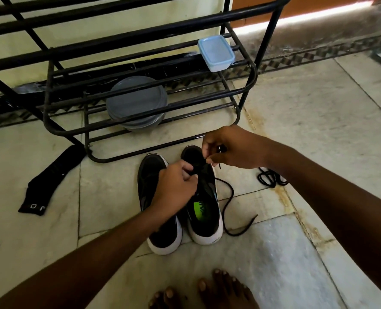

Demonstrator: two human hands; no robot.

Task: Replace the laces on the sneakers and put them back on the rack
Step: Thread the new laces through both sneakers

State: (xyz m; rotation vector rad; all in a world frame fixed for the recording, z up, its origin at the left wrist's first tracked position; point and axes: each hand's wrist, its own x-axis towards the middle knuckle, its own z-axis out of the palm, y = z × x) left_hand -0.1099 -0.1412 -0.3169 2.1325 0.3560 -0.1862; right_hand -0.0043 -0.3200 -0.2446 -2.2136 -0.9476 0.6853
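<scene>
Sneakers (165, 240), black with white soles, are standing side by side on the tiled floor (296, 134). Their toes are pointing toward the black metal shoe rack (248, 85) just beyond them. The left grip (176, 186) is curling its fingers onto the eyelet area of the right sneaker (207, 221), pinching the upper there. It is also hiding the middle of the left sneaker (150, 172). The right grip (227, 148) is hovering just above the right sneaker's toe, thumb and forefinger pressed together on the tip of a black lace (230, 192). That lace is trailing down beside the sneaker and looping across the floor. A second, coiled black lace (268, 178) is lying on the floor under the right forearm. The right sneaker's green insole is carrying dark print too blurred to read. A black sock (51, 181) is lying well apart to the left, showing white marks resembling "O J". On the rack, a pale blue lidded container (216, 52) and a stack of grey plates (136, 103) are resting. Bare toes (218, 288) are showing at the bottom edge.
</scene>
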